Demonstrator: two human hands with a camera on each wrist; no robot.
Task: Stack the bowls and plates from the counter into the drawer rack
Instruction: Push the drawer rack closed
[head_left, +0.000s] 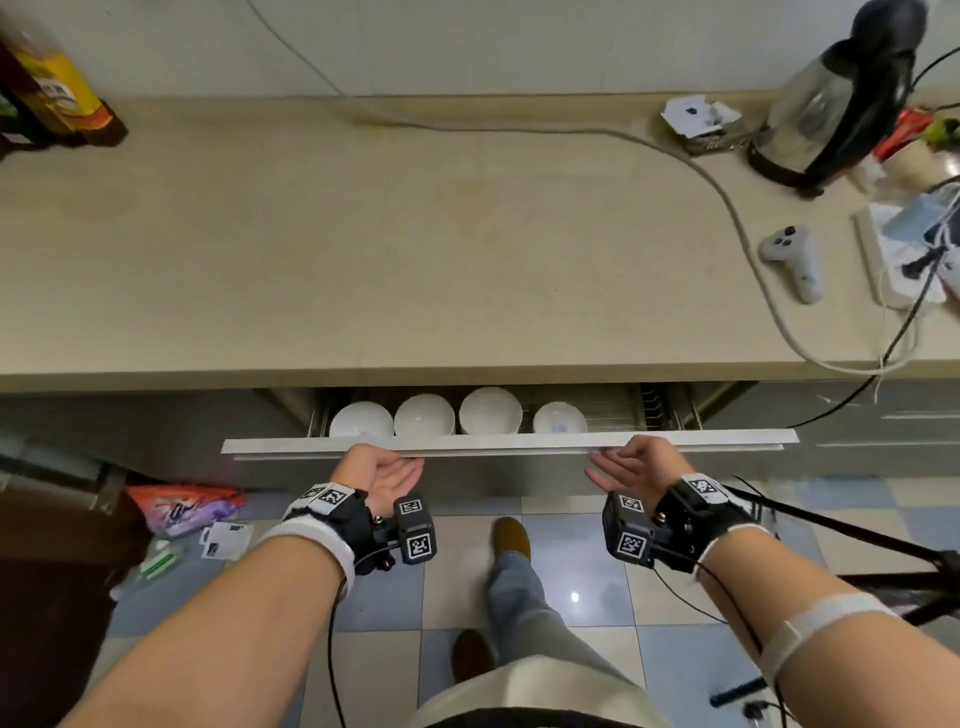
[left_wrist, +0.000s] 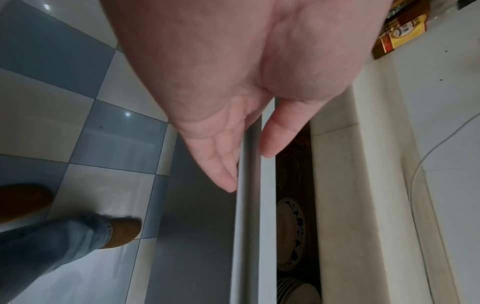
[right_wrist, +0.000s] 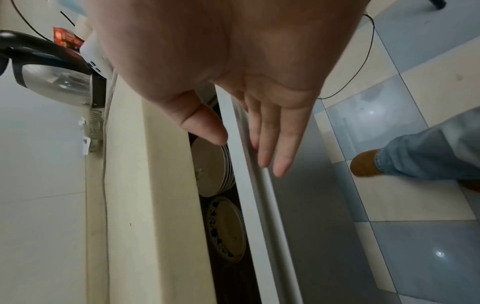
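Observation:
The drawer (head_left: 509, 442) under the counter stands partly open. Several white bowls (head_left: 424, 414) sit side by side in its rack. My left hand (head_left: 395, 467) lies palm up at the drawer front, left of centre, and holds nothing. My right hand (head_left: 610, 465) does the same further right. In the left wrist view the left hand (left_wrist: 249, 171) has straight fingers along the front's lip and the thumb over its top edge. The right hand (right_wrist: 250, 158) lies likewise. Inside stand a stack of white plates (right_wrist: 210, 166) and a blue-patterned plate (right_wrist: 228, 228).
On the beige counter (head_left: 363, 234) are a kettle (head_left: 831, 98) with a long cable, a white controller (head_left: 795, 260), a power strip (head_left: 904, 249) and bottles (head_left: 52, 88) at the far left. Bags (head_left: 182, 506) lie on the tiled floor; a black tripod leg (head_left: 857, 535) stands at the right.

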